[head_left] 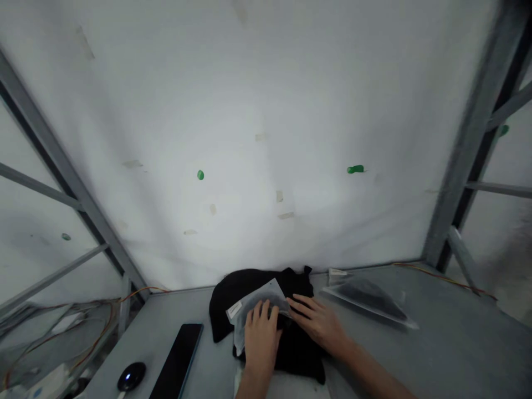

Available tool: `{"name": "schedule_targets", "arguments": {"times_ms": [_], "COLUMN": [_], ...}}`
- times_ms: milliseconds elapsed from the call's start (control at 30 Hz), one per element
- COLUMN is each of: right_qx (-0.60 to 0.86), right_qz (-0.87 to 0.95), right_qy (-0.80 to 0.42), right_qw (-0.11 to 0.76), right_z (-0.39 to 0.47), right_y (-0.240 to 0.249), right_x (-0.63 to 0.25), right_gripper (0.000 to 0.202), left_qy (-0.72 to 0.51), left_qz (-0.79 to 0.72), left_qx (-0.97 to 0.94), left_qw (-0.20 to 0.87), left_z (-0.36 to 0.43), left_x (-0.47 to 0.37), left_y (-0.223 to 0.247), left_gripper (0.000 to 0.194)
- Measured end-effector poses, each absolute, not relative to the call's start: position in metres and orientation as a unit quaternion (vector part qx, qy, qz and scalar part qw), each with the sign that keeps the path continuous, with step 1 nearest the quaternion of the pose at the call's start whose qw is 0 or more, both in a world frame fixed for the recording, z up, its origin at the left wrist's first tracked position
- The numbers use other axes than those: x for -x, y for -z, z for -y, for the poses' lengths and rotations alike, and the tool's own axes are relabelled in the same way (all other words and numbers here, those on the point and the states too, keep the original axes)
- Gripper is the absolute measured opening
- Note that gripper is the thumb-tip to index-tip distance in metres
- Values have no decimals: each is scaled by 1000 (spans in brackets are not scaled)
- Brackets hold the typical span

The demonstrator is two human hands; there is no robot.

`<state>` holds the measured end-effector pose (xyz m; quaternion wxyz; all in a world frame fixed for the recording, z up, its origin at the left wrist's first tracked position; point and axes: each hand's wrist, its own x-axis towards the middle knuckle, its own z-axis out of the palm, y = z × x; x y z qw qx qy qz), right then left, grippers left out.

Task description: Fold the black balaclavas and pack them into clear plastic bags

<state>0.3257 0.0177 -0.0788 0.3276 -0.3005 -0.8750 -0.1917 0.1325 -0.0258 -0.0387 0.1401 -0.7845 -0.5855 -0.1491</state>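
Observation:
Black cloth point(243, 278) lies bunched on the grey tabletop against the wall. A translucent plastic bag point(266, 289) with a white label rests on the cloth, dark material showing through it. My left hand point(261, 332) lies over the bag, fingers apart and pointing away from me. At the bag's right edge, my right hand point(315, 318) has its fingers spread, their tips near the bag and the cloth. Whether either hand pinches the bag's film is hard to see, but both look flat and open.
Another clear bag point(369, 299) with dark contents lies at the right. A phone point(178, 360) and a round black device point(132, 377) with a small light are at the lower left. Metal frame posts point(469, 138) flank the wall, and cables run along both sides.

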Motion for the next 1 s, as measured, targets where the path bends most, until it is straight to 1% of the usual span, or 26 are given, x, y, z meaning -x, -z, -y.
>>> {"name": "schedule_targets", "arguments": {"times_ms": [67, 200, 300, 400, 533, 633, 700, 767, 867, 933, 1000], "right_qx": [294, 294, 326, 357, 355, 374, 372, 335, 289, 290, 298], "right_qz": [873, 863, 842, 824, 831, 835, 846, 865, 875, 871, 867], "right_qy": [189, 178, 173, 173, 176, 164, 148, 144, 163, 176, 180], "right_qw": [340, 370, 393, 404, 390, 369, 352, 345, 353, 356, 355], "right_z": [-13, -6, -5, -6, -3, 2, 3, 0, -8, -12, -13], "right_y": [78, 74, 71, 72, 81, 83, 80, 78, 80, 84, 88], "right_x": [-322, -319, -331, -349, -359, -349, -338, -326, -318, -320, -326], "right_gripper": [30, 28, 25, 22, 23, 26, 33, 34, 25, 29, 31], "left_qy": [143, 150, 169, 185, 177, 193, 210, 211, 185, 178, 190], "left_qz": [602, 645, 621, 565, 586, 607, 606, 602, 612, 618, 618], "left_qx": [770, 728, 748, 790, 777, 759, 757, 759, 751, 743, 742], "left_qw": [156, 175, 161, 149, 145, 133, 128, 133, 166, 186, 178], "left_z": [24, 21, 21, 29, 42, 47, 46, 44, 39, 37, 37], "left_x": [-135, -139, -126, -96, -62, -58, -61, -63, -64, -65, -64], "left_y": [33, 21, 18, 27, 47, 59, 63, 62, 56, 49, 44], "left_gripper": [41, 33, 30, 40, 56, 58, 57, 61, 72, 75, 74]}}
